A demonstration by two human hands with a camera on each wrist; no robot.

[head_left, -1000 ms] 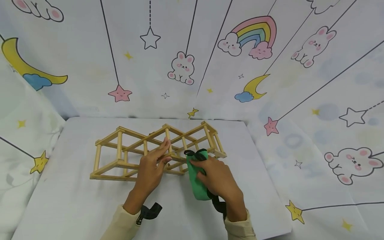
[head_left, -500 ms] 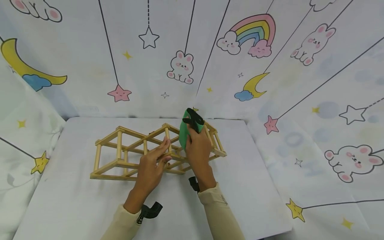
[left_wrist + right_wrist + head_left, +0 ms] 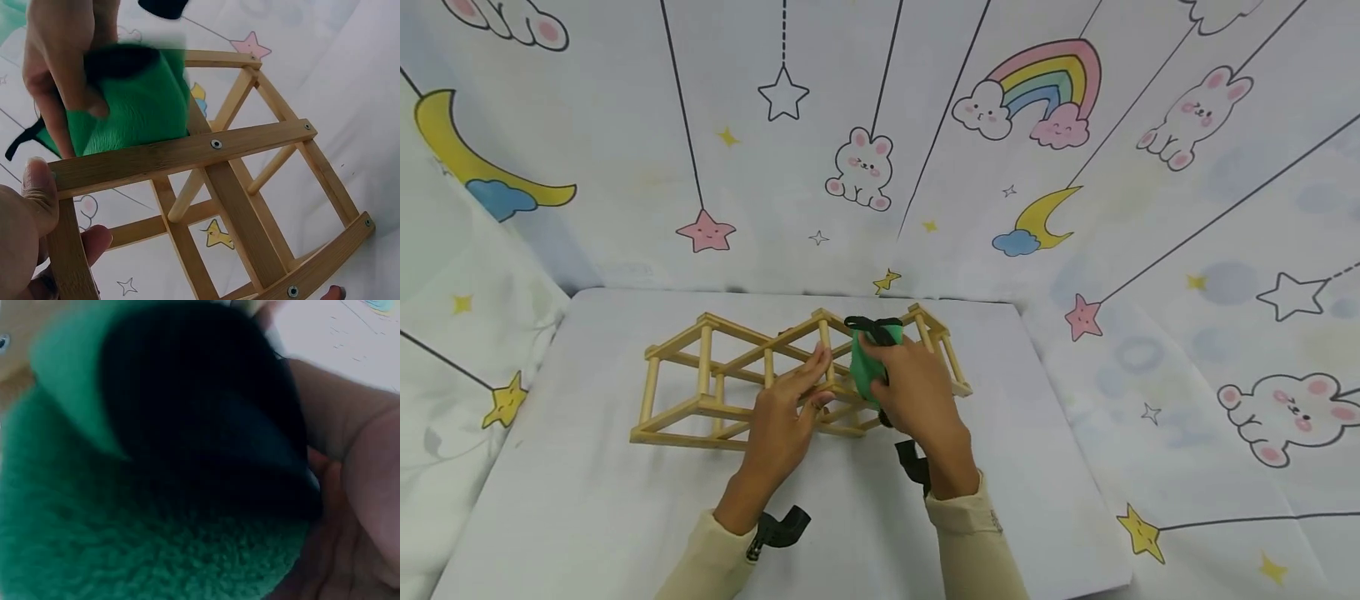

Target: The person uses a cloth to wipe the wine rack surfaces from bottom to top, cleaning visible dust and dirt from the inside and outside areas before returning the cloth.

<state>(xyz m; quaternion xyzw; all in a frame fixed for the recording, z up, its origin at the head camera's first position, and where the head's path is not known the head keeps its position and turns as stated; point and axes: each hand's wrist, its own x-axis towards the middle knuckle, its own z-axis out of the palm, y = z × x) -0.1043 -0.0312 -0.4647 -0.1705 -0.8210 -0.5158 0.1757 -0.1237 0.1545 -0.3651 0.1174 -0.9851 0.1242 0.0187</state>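
A zigzag wooden rack of slats and round dowels stands on the white tabletop. My left hand grips it near the middle; in the left wrist view the thumb lies on one slat end and a fingertip shows below it. My right hand holds a fuzzy green cleaning pad with black straps, at the rack's right half. Seen from the left wrist, the pad is against or just behind a top slat. The right wrist view is filled by the pad's pile and dark strap.
The white tabletop extends around the rack. Behind and beside it hangs a white cloth printed with bunnies, stars, moons and a rainbow. Black wrist straps stick out near both cuffs.
My right hand took the green pad from the rack's front up over its top, then back down toward the near side. The left hand keeps its grip and the rack stays put.
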